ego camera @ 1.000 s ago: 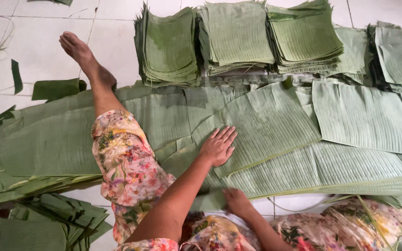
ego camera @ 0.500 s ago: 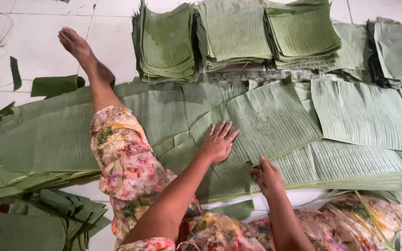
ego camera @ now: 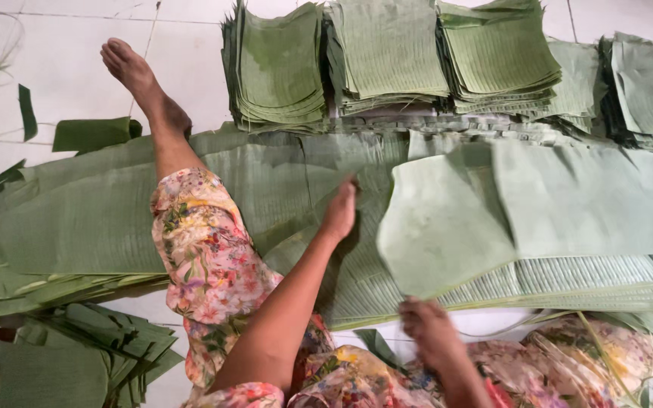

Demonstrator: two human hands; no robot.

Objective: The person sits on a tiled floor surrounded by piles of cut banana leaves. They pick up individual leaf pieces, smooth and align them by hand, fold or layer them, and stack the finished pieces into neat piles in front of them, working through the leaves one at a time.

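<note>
1. I am seeing the left hand [ego camera: 340, 210] pressing, fingers straight, on the long banana leaves [ego camera: 85, 219].
2. The right hand [ego camera: 431, 332] is gripping a lifted leaf piece [ego camera: 440, 227] beside it.

Leaf sheet [ego camera: 447, 227] now lifted (seemingly right-handed)

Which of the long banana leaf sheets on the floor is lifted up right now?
The banana leaf sheet just right of the left hand: its near end curls up off the pile, pale underside showing, raised by the right hand. The other sheets lie flat.
</note>
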